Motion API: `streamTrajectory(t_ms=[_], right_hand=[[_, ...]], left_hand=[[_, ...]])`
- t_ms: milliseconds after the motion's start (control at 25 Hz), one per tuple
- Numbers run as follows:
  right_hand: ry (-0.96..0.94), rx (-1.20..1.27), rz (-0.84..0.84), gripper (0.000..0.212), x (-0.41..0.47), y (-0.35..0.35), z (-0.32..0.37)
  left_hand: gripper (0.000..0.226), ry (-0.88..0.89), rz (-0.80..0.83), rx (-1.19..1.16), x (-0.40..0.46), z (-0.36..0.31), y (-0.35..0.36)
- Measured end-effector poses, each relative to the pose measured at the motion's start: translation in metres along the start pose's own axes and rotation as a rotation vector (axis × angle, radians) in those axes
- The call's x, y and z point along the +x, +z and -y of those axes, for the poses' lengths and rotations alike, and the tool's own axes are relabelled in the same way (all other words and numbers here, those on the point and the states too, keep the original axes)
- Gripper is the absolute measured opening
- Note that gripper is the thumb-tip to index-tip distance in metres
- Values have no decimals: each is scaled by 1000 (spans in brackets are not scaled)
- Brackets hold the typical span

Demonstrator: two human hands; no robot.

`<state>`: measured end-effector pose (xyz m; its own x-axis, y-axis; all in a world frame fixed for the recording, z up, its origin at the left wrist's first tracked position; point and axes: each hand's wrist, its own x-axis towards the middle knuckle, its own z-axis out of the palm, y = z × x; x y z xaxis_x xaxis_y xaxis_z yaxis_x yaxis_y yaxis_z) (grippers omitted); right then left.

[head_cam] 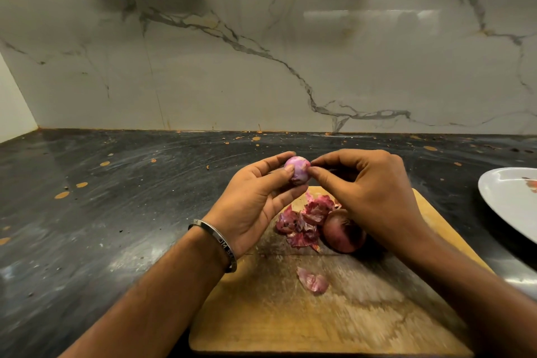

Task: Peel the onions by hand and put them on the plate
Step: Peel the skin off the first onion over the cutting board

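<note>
Two bare forearms, no sleeves in view, reach in from the near edge. The left hand (255, 197) carries a flat silver-coloured metal bangle (216, 244) at the wrist, its outer face engraved with lettering too blurred to read. The right hand (369, 192) wears nothing visible.

1 small peeled onion (297, 169), pale purple, held aloft; 1 unpeeled onion (343, 231) on board; white plate (505, 197) right.
</note>
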<state>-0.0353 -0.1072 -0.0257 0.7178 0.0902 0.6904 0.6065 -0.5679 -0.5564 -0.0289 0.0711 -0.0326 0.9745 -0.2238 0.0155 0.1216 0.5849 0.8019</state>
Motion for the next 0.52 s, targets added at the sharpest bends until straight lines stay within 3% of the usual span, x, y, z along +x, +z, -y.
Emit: streamTrajectory(t_ms=[520], right_hand=[[13, 144, 45, 10, -1, 1, -1]], left_hand=[[44, 48, 2, 85, -2, 3, -1]])
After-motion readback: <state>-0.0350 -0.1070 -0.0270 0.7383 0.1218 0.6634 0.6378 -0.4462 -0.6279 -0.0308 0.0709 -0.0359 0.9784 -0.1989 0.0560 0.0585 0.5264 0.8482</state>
